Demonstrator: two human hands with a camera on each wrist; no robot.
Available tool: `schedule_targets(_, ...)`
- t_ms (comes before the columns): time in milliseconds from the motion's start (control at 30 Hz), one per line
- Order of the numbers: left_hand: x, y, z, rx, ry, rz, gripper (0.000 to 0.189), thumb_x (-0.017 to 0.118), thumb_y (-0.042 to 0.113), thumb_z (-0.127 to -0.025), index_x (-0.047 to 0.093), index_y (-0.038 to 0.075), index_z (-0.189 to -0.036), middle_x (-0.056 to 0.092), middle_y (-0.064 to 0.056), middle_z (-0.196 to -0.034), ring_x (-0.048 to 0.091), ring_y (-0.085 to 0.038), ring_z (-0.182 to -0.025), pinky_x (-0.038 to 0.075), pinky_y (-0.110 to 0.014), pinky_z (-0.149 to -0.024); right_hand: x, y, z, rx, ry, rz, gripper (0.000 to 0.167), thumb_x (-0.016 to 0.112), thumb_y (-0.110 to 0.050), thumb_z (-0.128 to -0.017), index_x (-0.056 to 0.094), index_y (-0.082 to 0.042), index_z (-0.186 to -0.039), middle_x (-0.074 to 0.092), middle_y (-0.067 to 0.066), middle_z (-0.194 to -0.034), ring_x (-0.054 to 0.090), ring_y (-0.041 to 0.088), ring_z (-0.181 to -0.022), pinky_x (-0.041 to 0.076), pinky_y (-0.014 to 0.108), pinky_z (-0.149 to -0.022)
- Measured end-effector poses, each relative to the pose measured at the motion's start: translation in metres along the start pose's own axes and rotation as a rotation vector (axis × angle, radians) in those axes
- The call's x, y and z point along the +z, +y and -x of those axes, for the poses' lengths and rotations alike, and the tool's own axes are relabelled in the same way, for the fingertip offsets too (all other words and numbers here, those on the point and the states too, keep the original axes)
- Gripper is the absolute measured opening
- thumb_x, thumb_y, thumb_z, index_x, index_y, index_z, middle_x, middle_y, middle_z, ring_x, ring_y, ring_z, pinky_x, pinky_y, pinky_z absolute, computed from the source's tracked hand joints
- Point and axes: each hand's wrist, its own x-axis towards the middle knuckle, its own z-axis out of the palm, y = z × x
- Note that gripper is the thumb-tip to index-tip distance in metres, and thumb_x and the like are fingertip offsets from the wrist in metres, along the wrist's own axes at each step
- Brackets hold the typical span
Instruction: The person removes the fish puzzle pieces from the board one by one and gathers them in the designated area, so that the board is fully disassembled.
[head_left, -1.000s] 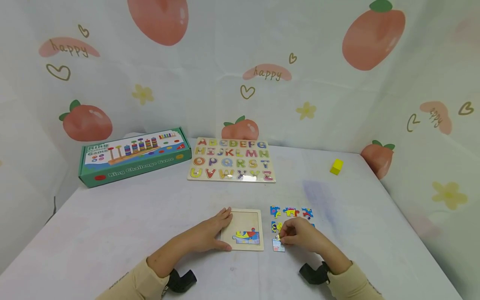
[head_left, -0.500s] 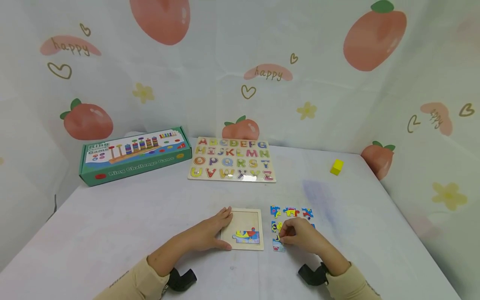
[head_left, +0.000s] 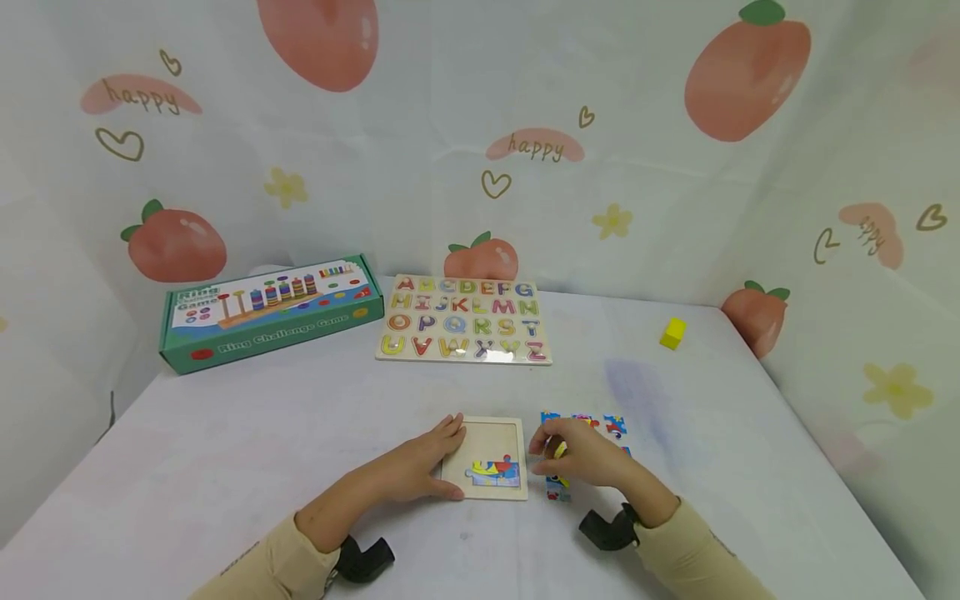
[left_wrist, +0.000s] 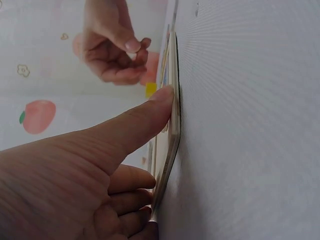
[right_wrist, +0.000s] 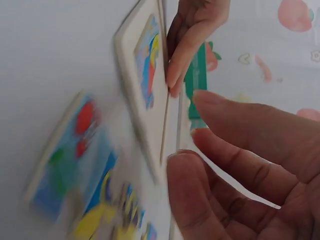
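My left hand [head_left: 412, 468] holds the left side of a square wooden puzzle tray [head_left: 483, 429], thumb along the near edge and fingers by the far left corner. A few joined pieces [head_left: 495, 473] with blue, yellow and red print lie in the tray's lower right. Just right of the tray, my right hand [head_left: 588, 454] hovers over loose puzzle pieces [head_left: 615, 427], hiding several of them. Its thumb and fingers stand apart with nothing between them in the right wrist view. There, a blurred piece [right_wrist: 62, 165] with red and green print lies below the hand.
Behind stands a wooden alphabet board [head_left: 462, 321] with coloured letters. To its left is a green Ring Challenge Game box [head_left: 273, 317]. A yellow block [head_left: 673, 333] sits at the back right of the white-covered table [head_left: 300, 417].
The right hand has shifted left and slightly away from me, and its pinched thumb and fingers have parted. The left hand and the tray have stayed in place.
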Motion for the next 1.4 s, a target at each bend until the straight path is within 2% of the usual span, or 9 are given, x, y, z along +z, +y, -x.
schedule_targets(200, 0.000, -0.001, 0.000, 0.015, -0.009, 0.016, 0.089, 0.073, 0.038, -0.077, 0.028, 0.002, -0.145, 0.014, -0.010, -0.157, 0.009, -0.027, -0.146, 0.021, -0.048, -0.115, 0.011, -0.019, -0.024, 0.000, -0.110, 0.001, 0.018, 0.075, -0.014, -0.078, 0.065, -0.009, -0.092, 0.062, -0.001, -0.090, 0.055, 0.008, -0.074, 0.048, 0.019, -0.062)
schedule_targets(433, -0.001, -0.002, -0.001, 0.030, -0.008, 0.011, 0.089, 0.073, 0.038, -0.077, 0.029, -0.001, -0.144, 0.014, -0.012, -0.157, 0.009, -0.028, -0.146, 0.021, -0.048, -0.115, 0.026, -0.032, -0.041, 0.014, -0.153, 0.058, 0.019, 0.078, -0.014, -0.075, 0.064, -0.009, -0.087, 0.058, -0.003, -0.081, 0.051, 0.010, -0.069, 0.044, 0.019, -0.061)
schedule_targets(700, -0.001, -0.002, -0.001, 0.027, -0.004, 0.004, 0.087, 0.073, 0.036, -0.078, 0.030, -0.001, -0.144, 0.015, -0.011, -0.157, 0.009, -0.028, -0.146, 0.021, -0.048, -0.115, 0.032, -0.037, -0.044, 0.027, -0.141, 0.051, 0.019, 0.077, -0.005, -0.073, 0.061, -0.005, -0.084, 0.056, 0.000, -0.079, 0.048, 0.012, -0.070, 0.042, 0.019, -0.058)
schedule_targets(1067, -0.001, -0.002, -0.001, 0.026, -0.005, 0.001, 0.086, 0.073, 0.036, -0.078, 0.030, -0.001, -0.144, 0.015, -0.011, -0.157, 0.010, -0.028, -0.145, 0.022, -0.048, -0.114, 0.032, -0.034, -0.042, 0.020, -0.162, 0.057, 0.021, 0.077, -0.007, -0.074, 0.057, -0.008, -0.082, 0.052, -0.002, -0.076, 0.046, 0.009, -0.066, 0.040, 0.018, -0.056)
schedule_targets(1400, 0.000, -0.003, -0.001, 0.039, 0.000, 0.005, 0.087, 0.073, 0.036, -0.078, 0.029, -0.002, -0.144, 0.014, -0.012, -0.156, 0.009, -0.028, -0.146, 0.020, -0.047, -0.115, 0.028, -0.029, -0.042, 0.004, -0.178, -0.039, 0.006, 0.066, -0.001, -0.083, 0.062, -0.006, -0.082, 0.057, -0.003, -0.076, 0.051, 0.010, -0.071, 0.045, 0.019, -0.062)
